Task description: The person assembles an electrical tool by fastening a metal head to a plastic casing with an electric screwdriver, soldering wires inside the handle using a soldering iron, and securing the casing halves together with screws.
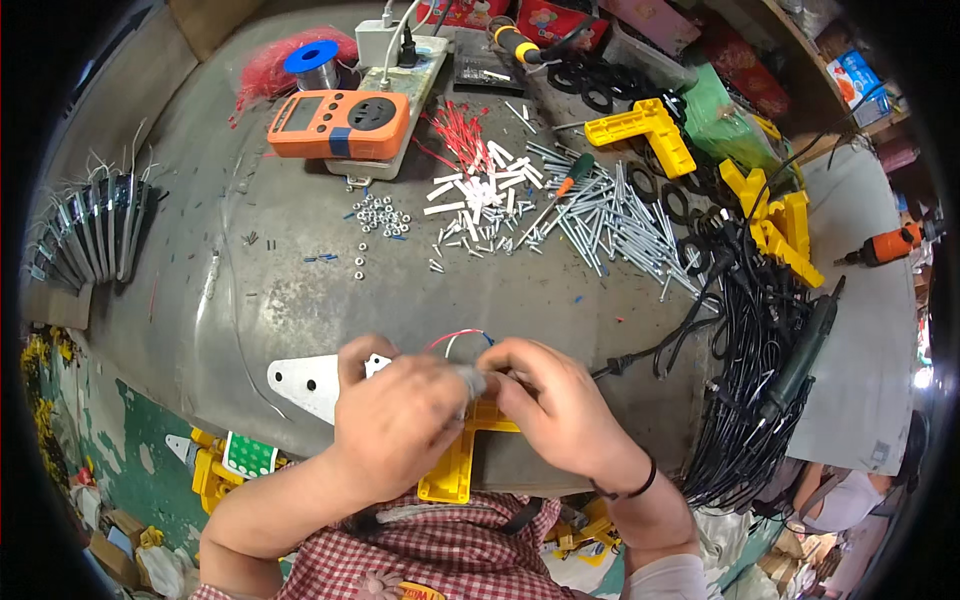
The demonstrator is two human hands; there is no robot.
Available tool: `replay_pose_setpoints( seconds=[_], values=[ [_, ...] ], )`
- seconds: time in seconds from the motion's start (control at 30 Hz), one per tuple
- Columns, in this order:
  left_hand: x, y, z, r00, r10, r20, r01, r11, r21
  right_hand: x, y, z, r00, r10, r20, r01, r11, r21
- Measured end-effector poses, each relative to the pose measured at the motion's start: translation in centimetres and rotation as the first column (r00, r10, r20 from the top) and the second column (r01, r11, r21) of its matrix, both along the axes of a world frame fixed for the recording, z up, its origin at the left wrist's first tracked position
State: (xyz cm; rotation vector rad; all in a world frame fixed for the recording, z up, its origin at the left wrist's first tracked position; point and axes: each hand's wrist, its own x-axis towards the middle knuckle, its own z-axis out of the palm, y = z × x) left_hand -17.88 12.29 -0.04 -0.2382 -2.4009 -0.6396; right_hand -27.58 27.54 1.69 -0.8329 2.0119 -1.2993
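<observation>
My left hand (395,425) and my right hand (550,405) meet at the near edge of the table, both with curled fingers. Between their fingertips is a small greyish piece (472,380), too blurred to name. Under the hands lies a yellow plastic housing (447,472), partly covered by them. Red and white wires (455,336) with a blue end loop up just beyond my fingers. A pale tapered metal plate (305,384) with dark holes reaches out to the left from behind my left hand.
Beyond lie nuts (380,215), long screws (620,215), white sleeves (485,190) and a screwdriver (575,175). An orange multimeter (340,125) stands by a power strip (410,120). Black cables (745,400) heap at right near an electric screwdriver (805,350). More yellow housings (650,135) lie far right.
</observation>
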Motion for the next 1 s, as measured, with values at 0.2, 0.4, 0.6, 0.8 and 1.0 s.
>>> replay_pose_setpoints(
  seconds=[0.2, 0.4, 0.6, 0.8, 1.0],
  values=[
    [-1.4, -0.7, 1.3, 0.994, -0.006, 0.105, 0.003, 1.0, 0.028, 1.0, 0.5, 0.7, 0.777, 0.002, -0.63, 0.002, 1.0, 0.004],
    [-1.4, -1.3, 1.0, 0.808, -0.259, 0.53, -0.198, 0.727, 0.658, -1.5, 0.2, 0.2, 0.804, 0.081, -0.589, -0.109, 0.994, -0.013],
    [-1.2, -1.0, 0.7, 0.934, -0.098, 0.344, -0.027, 0.94, 0.34, -2.5, -0.3, 0.5, 0.937, 0.126, -0.327, -0.143, 0.989, -0.027],
    [-1.6, -0.4, -0.2, 0.993, 0.059, 0.106, -0.095, 0.922, 0.376, -2.6, -1.0, 1.1, 0.984, 0.166, 0.065, -0.169, 0.985, 0.036],
    [-0.7, -1.2, 0.3, 0.988, 0.023, 0.152, -0.072, 0.941, 0.329, -2.0, -1.7, 0.7, 0.648, 0.088, -0.757, -0.194, 0.98, -0.052]
  ],
)
